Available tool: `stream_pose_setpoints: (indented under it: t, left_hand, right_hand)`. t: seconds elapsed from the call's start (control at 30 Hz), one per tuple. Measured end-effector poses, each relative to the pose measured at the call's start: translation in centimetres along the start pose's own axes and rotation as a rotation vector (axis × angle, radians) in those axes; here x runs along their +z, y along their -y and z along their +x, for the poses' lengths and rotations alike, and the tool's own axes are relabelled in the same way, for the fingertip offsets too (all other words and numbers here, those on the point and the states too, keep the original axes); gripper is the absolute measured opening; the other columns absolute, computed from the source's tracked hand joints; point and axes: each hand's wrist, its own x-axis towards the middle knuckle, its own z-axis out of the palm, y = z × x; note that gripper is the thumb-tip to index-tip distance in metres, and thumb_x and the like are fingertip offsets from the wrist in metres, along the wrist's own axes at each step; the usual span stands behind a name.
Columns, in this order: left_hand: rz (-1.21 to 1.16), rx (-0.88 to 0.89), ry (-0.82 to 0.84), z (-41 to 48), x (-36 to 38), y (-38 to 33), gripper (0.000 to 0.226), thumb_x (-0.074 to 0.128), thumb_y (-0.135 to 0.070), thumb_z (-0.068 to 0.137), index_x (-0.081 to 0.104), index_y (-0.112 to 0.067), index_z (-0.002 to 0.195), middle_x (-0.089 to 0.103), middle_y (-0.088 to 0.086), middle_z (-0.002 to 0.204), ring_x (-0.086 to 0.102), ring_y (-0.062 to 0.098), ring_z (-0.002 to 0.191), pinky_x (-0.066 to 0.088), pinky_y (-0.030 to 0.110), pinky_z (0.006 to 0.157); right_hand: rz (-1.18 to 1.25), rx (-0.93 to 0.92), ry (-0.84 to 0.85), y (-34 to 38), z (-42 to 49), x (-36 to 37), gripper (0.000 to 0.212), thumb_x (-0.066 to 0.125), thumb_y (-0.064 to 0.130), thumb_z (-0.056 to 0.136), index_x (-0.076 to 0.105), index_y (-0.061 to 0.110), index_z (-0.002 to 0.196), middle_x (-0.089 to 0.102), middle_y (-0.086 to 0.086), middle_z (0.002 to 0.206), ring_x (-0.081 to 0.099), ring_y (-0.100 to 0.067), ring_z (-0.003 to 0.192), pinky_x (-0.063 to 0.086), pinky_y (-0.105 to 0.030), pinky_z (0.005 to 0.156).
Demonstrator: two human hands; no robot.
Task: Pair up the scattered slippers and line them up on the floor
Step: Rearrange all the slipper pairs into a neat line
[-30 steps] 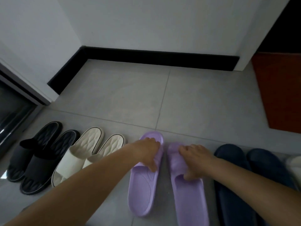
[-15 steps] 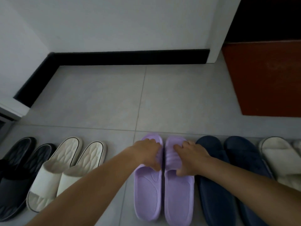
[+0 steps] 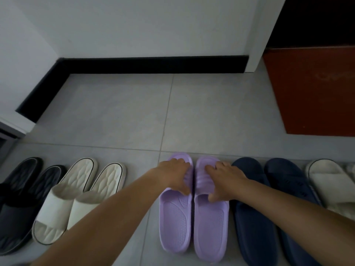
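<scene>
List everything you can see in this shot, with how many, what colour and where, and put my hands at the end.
black slippers: 2, black, far left of the row, side by side
cream slippers: 2, cream with dark edging, right of the black pair
purple slippers: 2, lilac, middle of the row, side by side
navy slippers: 2, dark blue, right of the purple pair
off-white slipper: at least 1, off-white, far right, cut off by the frame edge
floor: grey tiles
skirting board: black, along the wall base
mat: 1, red-orange, upper right
left hand: grips the strap of the left purple slipper
right hand: grips the strap of the right purple slipper
</scene>
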Motion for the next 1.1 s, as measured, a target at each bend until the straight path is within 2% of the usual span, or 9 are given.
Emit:
stream_pose_setpoints:
  t: [0.2, 0.37, 0.5, 0.6, 0.7, 0.83, 0.97, 1.1]
  left_hand:
    - [-0.108, 0.037, -0.082, -0.6, 0.7, 0.8, 0.088, 0.074, -0.054, 0.067, 0.032, -0.023, 0.139, 0.036, 0.0, 0.142, 0.035, 0.025, 0.131, 0.039, 0.042, 0.104]
    - [-0.23, -0.015, -0.17, -3.6, 0.9, 4.4, 0.091, 0.071, -0.051, 0.073, 0.026, -0.019, 0.146, 0.026, 0.002, 0.152, 0.025, 0.02, 0.14, 0.026, 0.037, 0.114]
    - [-0.271, -0.164, -0.213, -9.0, 1.7, 11.0, 0.087, 0.07, -0.051, 0.075, 0.03, -0.018, 0.145, 0.03, 0.004, 0.151, 0.029, 0.022, 0.138, 0.023, 0.031, 0.114]
    - [-0.251, -0.35, -0.165, -13.6, 3.4, 16.6, 0.083, 0.069, -0.05, 0.076, 0.032, -0.018, 0.143, 0.033, 0.004, 0.149, 0.031, 0.024, 0.136, 0.028, 0.035, 0.11]
    - [-0.269, -0.483, -0.134, -17.5, 5.3, 20.7, 0.08, 0.068, -0.051, 0.075, 0.036, -0.02, 0.141, 0.037, 0.003, 0.145, 0.034, 0.024, 0.134, 0.034, 0.039, 0.107]
    - [-0.306, -0.541, -0.141, -20.6, 7.6, 23.8, 0.081, 0.067, -0.05, 0.076, 0.032, -0.022, 0.143, 0.03, -0.002, 0.15, 0.029, 0.022, 0.137, 0.036, 0.043, 0.107]
    - [-0.341, -0.621, -0.203, -22.0, 9.6, 25.6, 0.086, 0.071, -0.051, 0.072, 0.031, -0.021, 0.141, 0.029, -0.001, 0.147, 0.03, 0.024, 0.135, 0.042, 0.042, 0.101]
    - [-0.489, -0.627, -0.221, -22.4, 11.4, 25.8, 0.085, 0.075, -0.046, 0.069, 0.033, -0.017, 0.137, 0.037, 0.003, 0.14, 0.039, 0.027, 0.127, 0.043, 0.042, 0.099]
  right_hand:
    - [0.091, -0.125, -0.075, 1.5, 0.2, -0.3, 0.105, 0.06, 0.069, 0.062, 0.016, 0.022, 0.145, 0.033, -0.003, 0.143, 0.033, -0.027, 0.13, 0.032, -0.037, 0.104]
    - [0.188, -0.233, -0.065, 4.0, 0.8, -1.4, 0.102, 0.062, 0.065, 0.071, 0.01, 0.024, 0.148, 0.02, -0.004, 0.153, 0.021, -0.025, 0.14, 0.026, -0.04, 0.113]
    - [0.1, -0.345, -0.076, 7.7, 1.7, -1.8, 0.095, 0.059, 0.064, 0.073, 0.017, 0.022, 0.147, 0.027, -0.006, 0.147, 0.028, -0.026, 0.136, 0.029, -0.039, 0.111]
    - [0.02, -0.41, -0.032, 12.0, 3.1, -2.6, 0.087, 0.059, 0.058, 0.076, 0.019, 0.022, 0.145, 0.024, -0.008, 0.147, 0.027, -0.027, 0.135, 0.032, -0.038, 0.109]
    - [-0.083, -0.51, -0.027, 17.5, 4.7, -3.4, 0.079, 0.061, 0.051, 0.077, 0.026, 0.02, 0.141, 0.029, -0.01, 0.142, 0.032, -0.029, 0.131, 0.037, -0.04, 0.105]
    - [-0.148, -0.642, -0.016, 25.1, 7.3, -4.3, 0.071, 0.061, 0.046, 0.08, 0.03, 0.023, 0.14, 0.032, -0.006, 0.142, 0.034, -0.028, 0.132, 0.037, -0.041, 0.104]
    - [-0.073, -0.61, -0.066, 31.0, 10.5, -4.5, 0.058, 0.054, 0.033, 0.086, 0.032, 0.029, 0.14, 0.037, -0.002, 0.141, 0.039, -0.028, 0.128, 0.039, -0.042, 0.101]
    - [-0.295, -0.735, -0.084, 33.9, 13.0, -3.4, 0.05, 0.048, 0.016, 0.084, 0.036, 0.036, 0.129, 0.046, -0.003, 0.131, 0.046, -0.03, 0.119, 0.044, -0.041, 0.086]
